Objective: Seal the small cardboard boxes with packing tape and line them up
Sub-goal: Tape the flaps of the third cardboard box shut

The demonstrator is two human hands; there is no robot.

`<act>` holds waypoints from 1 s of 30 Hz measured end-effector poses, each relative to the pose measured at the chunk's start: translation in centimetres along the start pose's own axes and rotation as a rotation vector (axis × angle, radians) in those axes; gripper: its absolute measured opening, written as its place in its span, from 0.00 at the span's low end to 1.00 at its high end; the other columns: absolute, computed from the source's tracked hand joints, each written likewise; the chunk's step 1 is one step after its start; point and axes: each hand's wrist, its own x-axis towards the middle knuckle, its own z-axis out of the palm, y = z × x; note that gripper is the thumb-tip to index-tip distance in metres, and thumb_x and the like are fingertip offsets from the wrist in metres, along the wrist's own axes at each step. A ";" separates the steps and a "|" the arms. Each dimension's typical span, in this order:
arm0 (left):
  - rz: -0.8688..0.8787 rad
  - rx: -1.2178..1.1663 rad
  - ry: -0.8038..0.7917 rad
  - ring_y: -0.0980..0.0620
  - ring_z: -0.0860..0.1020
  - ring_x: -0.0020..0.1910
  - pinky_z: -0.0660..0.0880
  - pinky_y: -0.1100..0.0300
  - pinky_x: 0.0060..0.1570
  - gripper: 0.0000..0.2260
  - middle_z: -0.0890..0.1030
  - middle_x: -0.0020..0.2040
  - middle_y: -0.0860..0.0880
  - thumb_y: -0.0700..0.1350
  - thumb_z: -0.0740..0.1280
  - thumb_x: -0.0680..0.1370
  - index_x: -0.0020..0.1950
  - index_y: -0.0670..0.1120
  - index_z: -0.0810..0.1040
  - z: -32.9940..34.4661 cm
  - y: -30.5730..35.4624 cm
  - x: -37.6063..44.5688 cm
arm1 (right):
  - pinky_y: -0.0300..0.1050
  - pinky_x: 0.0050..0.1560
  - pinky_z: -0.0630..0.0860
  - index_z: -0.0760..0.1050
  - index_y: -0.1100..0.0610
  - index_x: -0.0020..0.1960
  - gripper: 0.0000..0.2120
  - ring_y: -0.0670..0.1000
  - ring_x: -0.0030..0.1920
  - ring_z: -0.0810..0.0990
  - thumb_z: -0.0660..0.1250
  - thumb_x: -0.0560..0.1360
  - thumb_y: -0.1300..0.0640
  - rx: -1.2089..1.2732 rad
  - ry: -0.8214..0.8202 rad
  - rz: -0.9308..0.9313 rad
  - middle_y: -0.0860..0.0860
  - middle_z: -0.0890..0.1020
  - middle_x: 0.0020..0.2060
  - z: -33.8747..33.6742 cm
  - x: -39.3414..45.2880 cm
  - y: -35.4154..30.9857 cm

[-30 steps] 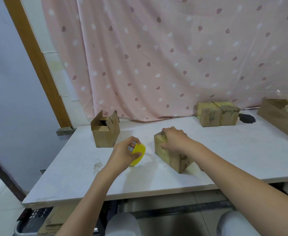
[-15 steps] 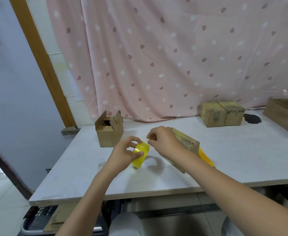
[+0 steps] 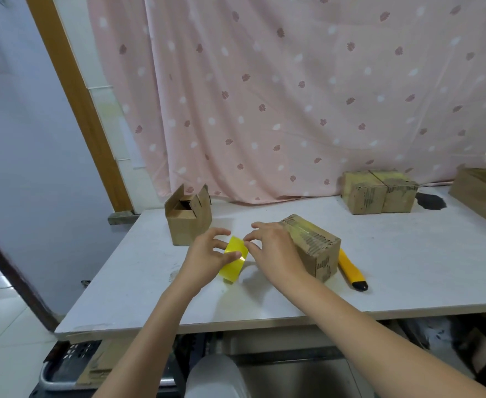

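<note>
Your left hand (image 3: 207, 254) grips the tape (image 3: 233, 259), fingers curled round the yellow roll, while your right hand (image 3: 273, 248) pinches at its edge, seemingly for the loose end. Lose that end and it may stick back onto the roll, or the strip may fold on itself. The box (image 3: 313, 248) being sealed sits on the worktop (image 3: 408, 268) at your right hand's 3 o'clock, touching it; the open box (image 3: 187, 216) waits at 11 o'clock.

- Translucent yellow roll of packing tape (image 3: 234, 261)
- Brown cardboard boxes (image 3: 312, 246), dark print on sides
- Yellow utility knife (image 3: 351, 268), black tip
- Pink fabric curtain (image 3: 293, 96), white dots, dark leaf motifs
- White tabletop (image 3: 408, 271)
</note>
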 end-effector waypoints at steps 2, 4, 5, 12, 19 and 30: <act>-0.009 -0.013 0.015 0.51 0.83 0.46 0.76 0.62 0.40 0.19 0.84 0.49 0.47 0.43 0.77 0.73 0.62 0.51 0.77 0.3 -0.3 0.0 | 0.43 0.60 0.68 0.84 0.55 0.55 0.10 0.54 0.62 0.73 0.66 0.80 0.56 -0.006 0.012 -0.025 0.50 0.82 0.56 1.1 -0.7 -0.1; -0.044 -0.082 0.011 0.49 0.83 0.47 0.80 0.56 0.47 0.17 0.85 0.49 0.46 0.40 0.73 0.76 0.64 0.47 0.78 0.3 -0.5 0.1 | 0.47 0.58 0.71 0.83 0.56 0.56 0.11 0.57 0.57 0.76 0.64 0.80 0.56 -0.031 0.004 -0.072 0.51 0.82 0.51 2.2 -1.5 -0.2; -0.066 -0.143 0.001 0.48 0.83 0.47 0.81 0.53 0.51 0.15 0.85 0.49 0.45 0.37 0.69 0.78 0.65 0.44 0.77 0.3 -0.5 0.2 | 0.50 0.59 0.71 0.82 0.57 0.58 0.12 0.58 0.57 0.75 0.62 0.80 0.56 -0.079 -0.008 -0.096 0.52 0.82 0.54 2.7 -1.8 -0.2; -0.191 -0.383 0.061 0.45 0.85 0.43 0.82 0.54 0.47 0.11 0.84 0.51 0.36 0.36 0.69 0.79 0.61 0.38 0.78 0.8 0.5 0.6 | 0.51 0.54 0.79 0.83 0.57 0.55 0.24 0.60 0.54 0.80 0.79 0.58 0.63 -0.427 0.045 -0.156 0.55 0.83 0.56 3.9 -2.3 0.3; -0.141 -0.254 0.092 0.41 0.84 0.49 0.81 0.47 0.55 0.12 0.86 0.46 0.39 0.34 0.70 0.77 0.60 0.42 0.80 0.8 0.7 1.1 | 0.48 0.55 0.79 0.81 0.55 0.60 0.17 0.56 0.55 0.81 0.75 0.71 0.62 -0.167 0.149 -0.164 0.55 0.81 0.61 3.2 -2.7 0.7; 0.167 0.723 -0.193 0.47 0.74 0.66 0.66 0.66 0.62 0.20 0.76 0.66 0.45 0.35 0.66 0.80 0.73 0.44 0.73 2.0 -2.2 1.7 | 0.50 0.65 0.63 0.70 0.53 0.73 0.21 0.56 0.63 0.72 0.57 0.80 0.59 -0.364 0.073 -0.010 0.50 0.76 0.66 -3.0 1.2 3.2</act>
